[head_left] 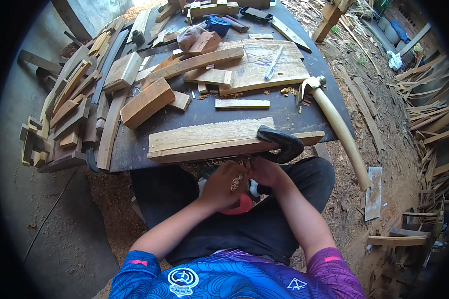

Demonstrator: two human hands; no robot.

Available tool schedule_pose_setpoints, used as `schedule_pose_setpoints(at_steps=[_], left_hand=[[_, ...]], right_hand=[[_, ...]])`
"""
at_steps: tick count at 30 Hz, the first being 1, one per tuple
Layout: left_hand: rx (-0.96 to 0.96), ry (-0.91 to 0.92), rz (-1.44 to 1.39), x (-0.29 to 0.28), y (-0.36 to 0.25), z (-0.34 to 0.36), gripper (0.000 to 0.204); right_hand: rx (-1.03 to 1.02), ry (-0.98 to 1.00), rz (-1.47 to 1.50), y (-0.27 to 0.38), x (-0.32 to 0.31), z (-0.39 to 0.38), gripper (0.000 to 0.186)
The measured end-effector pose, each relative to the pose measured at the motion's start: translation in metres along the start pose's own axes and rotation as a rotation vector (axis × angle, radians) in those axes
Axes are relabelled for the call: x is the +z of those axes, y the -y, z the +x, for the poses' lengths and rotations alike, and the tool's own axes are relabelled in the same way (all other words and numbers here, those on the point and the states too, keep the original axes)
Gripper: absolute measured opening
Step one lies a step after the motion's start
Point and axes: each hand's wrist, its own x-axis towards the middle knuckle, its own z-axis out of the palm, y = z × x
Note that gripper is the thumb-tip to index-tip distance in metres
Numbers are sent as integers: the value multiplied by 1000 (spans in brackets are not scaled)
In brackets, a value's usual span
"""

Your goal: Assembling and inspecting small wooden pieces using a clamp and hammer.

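The wooden board (209, 135) has a rough-grained top, with a faintly glossy, metal-looking clamp (294, 145) over its right end, a matt tabletop (194, 112) beyond it, a smooth wooden-handled, metal-headed hammer (340, 127) to its right, and matt cloth trousers (315, 179) below it.

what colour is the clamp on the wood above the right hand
The clamp is black; it shows best in the head view.
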Motion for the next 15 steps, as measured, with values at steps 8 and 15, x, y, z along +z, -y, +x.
schedule_pose_setpoints(at_steps=[8,15], left_hand=[[98,297,46,-4,32,56,56],[22,465,-149,-22,36,74,62]], right_hand=[[190,-109,-197,18,-13,-3,28],[-244,-369,-531,3,61,-62,26]])
